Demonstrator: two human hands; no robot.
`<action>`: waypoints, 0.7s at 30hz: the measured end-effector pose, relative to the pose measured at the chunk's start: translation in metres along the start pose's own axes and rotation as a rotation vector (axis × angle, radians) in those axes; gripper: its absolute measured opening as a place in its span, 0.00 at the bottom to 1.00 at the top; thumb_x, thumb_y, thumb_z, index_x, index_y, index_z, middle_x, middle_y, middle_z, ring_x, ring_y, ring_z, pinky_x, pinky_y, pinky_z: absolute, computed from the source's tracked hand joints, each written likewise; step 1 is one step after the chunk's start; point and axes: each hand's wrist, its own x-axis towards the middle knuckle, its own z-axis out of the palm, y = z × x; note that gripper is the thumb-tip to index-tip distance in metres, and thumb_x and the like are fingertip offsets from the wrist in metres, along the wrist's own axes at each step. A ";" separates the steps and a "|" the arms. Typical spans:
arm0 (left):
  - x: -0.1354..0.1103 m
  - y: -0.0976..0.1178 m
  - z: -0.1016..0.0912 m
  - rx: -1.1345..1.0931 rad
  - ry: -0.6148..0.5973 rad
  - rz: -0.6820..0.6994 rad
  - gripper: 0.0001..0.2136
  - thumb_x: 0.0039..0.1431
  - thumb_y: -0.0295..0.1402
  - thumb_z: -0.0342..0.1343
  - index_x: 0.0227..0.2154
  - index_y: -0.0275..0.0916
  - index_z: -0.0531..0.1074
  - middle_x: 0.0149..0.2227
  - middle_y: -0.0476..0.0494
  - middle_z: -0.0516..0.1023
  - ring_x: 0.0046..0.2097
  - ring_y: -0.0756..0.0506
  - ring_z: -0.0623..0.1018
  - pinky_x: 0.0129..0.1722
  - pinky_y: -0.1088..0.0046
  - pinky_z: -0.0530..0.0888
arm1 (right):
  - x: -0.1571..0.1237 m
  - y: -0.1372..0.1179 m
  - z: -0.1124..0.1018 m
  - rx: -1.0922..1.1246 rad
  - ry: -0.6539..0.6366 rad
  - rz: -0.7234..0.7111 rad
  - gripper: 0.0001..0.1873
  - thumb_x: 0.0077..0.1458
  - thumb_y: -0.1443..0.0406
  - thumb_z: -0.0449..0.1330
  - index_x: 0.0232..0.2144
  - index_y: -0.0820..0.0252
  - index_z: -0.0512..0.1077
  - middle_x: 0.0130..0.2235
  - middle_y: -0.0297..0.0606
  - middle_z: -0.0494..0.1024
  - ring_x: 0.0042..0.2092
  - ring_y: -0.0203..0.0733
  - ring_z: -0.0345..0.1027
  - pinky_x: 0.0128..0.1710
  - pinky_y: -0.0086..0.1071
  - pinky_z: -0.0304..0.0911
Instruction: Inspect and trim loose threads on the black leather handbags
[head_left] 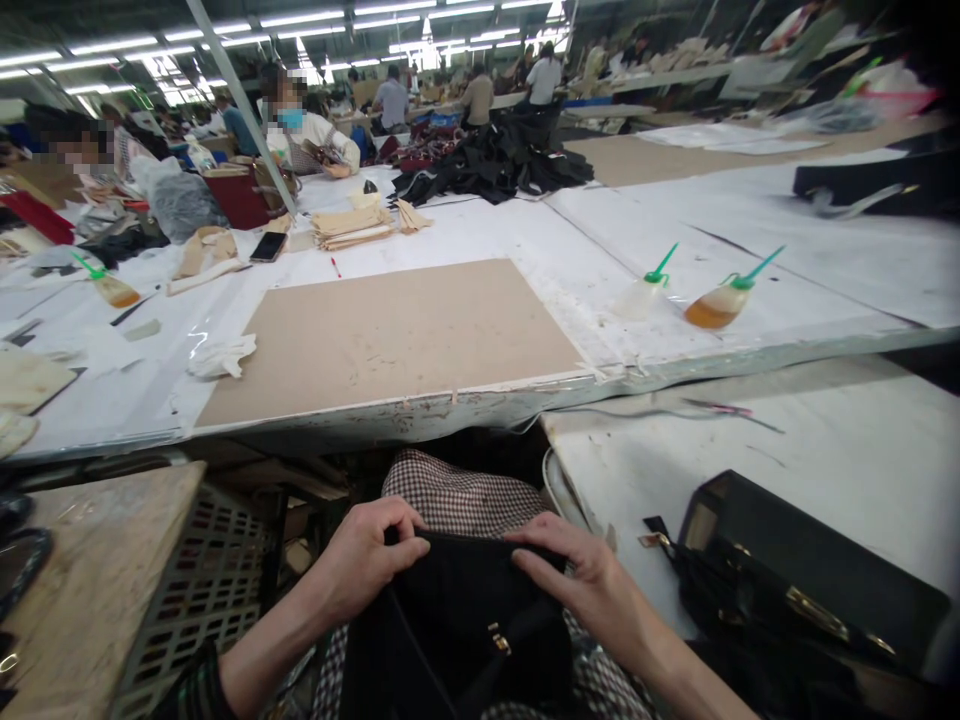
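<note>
A long white counter (660, 230) stretches right across the frame, and a lower side counter (870, 450) juts in at the right. I see a brown board (397, 325) lying flat mid-frame, with a heap of black cloth (495, 160) beyond it in the upper middle. The black bag (457, 590) being worked on is down at the lower middle, against a checked apron; a boxy black bag (810, 570) rests at the lower right. The left hand (375, 550) pinches the worked bag's top edge between thumb and fingers, and the right hand (566, 560) grips that edge further right. Smaller still: an amber-filled bottle (714, 310) at right, a gold clasp (499, 640) on the bag's front, a red pen (335, 267) at upper left.
</note>
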 end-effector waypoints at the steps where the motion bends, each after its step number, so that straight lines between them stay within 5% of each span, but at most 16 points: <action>1: 0.000 0.000 0.001 0.002 0.008 -0.003 0.11 0.53 0.29 0.60 0.19 0.38 0.67 0.36 0.46 0.80 0.40 0.45 0.77 0.42 0.73 0.67 | 0.000 0.002 0.001 -0.007 -0.006 -0.013 0.12 0.64 0.59 0.56 0.42 0.53 0.78 0.40 0.37 0.76 0.44 0.44 0.71 0.44 0.35 0.67; 16: -0.001 -0.005 0.012 0.018 0.089 -0.022 0.12 0.53 0.30 0.60 0.19 0.38 0.65 0.33 0.47 0.79 0.36 0.46 0.76 0.37 0.73 0.67 | 0.003 0.004 0.006 -0.108 0.035 -0.077 0.13 0.66 0.59 0.52 0.34 0.56 0.73 0.38 0.38 0.73 0.41 0.43 0.69 0.42 0.34 0.65; 21: -0.003 0.001 0.016 -0.007 0.090 -0.022 0.12 0.53 0.29 0.60 0.18 0.38 0.64 0.32 0.47 0.79 0.35 0.47 0.76 0.36 0.74 0.67 | 0.019 -0.010 0.001 -0.401 -0.191 -0.128 0.13 0.65 0.57 0.55 0.33 0.54 0.77 0.35 0.35 0.78 0.40 0.43 0.71 0.42 0.33 0.62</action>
